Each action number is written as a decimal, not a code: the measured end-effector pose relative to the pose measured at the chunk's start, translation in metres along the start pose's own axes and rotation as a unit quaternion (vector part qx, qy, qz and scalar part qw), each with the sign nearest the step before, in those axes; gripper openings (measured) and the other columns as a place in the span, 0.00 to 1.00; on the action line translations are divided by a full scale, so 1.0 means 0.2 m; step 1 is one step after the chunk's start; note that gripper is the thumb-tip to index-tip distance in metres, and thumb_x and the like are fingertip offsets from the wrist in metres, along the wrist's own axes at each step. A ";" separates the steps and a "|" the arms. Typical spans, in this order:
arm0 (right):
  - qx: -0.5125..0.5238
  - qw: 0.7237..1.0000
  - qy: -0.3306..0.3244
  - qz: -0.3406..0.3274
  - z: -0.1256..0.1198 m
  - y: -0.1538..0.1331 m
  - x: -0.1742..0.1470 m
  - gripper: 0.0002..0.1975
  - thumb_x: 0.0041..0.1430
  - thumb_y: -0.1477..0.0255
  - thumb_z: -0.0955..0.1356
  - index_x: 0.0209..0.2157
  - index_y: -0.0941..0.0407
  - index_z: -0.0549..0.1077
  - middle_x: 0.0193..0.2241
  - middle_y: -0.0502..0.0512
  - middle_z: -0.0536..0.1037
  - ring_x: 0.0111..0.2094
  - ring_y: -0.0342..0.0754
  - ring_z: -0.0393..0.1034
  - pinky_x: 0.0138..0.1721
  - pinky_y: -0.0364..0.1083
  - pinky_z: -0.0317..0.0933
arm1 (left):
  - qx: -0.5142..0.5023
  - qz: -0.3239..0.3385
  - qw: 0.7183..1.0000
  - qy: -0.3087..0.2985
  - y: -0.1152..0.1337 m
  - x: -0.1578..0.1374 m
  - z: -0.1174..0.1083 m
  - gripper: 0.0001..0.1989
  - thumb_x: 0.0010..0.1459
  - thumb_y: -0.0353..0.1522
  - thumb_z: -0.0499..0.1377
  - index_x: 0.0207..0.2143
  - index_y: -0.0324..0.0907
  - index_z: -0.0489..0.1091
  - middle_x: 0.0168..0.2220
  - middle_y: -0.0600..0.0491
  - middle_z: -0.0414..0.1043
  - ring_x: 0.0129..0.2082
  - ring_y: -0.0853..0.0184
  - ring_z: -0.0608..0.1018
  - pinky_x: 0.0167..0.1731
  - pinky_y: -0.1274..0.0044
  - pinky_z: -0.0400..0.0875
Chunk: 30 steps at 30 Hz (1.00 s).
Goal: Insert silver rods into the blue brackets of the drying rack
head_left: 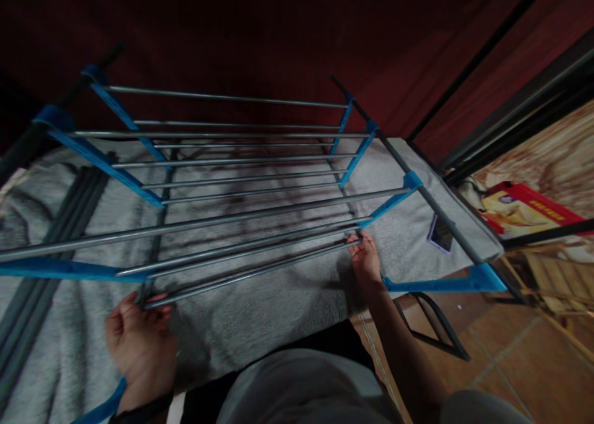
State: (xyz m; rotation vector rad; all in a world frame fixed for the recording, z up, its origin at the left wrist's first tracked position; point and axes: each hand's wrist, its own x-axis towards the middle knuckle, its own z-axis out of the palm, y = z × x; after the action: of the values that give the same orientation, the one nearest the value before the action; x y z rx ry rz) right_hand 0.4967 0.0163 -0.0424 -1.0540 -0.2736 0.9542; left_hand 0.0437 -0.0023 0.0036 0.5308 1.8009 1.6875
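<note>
A rack frame of grey metal tubes and blue plastic brackets (104, 158) stands on its side before me, its thin rods running across between two sides. My left hand (142, 337) pinches the left end of the lowest, nearest metal rod (253, 273). At that rod's right end, just under a blue bracket (390, 206), my right hand (366, 260) has its fingers closed around it. The rod tilts, with its left end closer to me. My fingers partly hide both rod ends. Another blue bracket (431, 285) sticks out beside my right forearm.
A grey blanket (278, 312) lies beneath the frame. Several loose dark tubes (69, 213) rest on it at the left. A phone (440, 232) lies on the right side. Farther right are a red and yellow box (533, 210) and a wooden slatted piece (557, 281). A dark red curtain (232, 34) hangs behind.
</note>
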 end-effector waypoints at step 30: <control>0.006 1.000 -0.002 0.002 0.00 0.00 0.01 0.13 0.59 0.67 0.70 0.45 0.53 0.71 0.34 0.49 0.80 0.37 0.43 0.77 0.47 0.46 0.71 | -0.050 -0.031 0.998 -0.012 0.00 -0.02 -0.02 0.07 0.60 0.32 0.60 0.42 0.46 0.71 0.29 0.57 0.72 0.28 0.69 0.74 0.32 0.76 0.70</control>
State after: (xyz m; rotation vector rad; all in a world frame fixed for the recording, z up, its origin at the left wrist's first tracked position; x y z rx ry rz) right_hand 0.4981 0.0168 -0.0432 -1.0417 -0.2679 0.9614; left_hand 0.0452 -0.0081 0.0041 0.4473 1.6892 1.7112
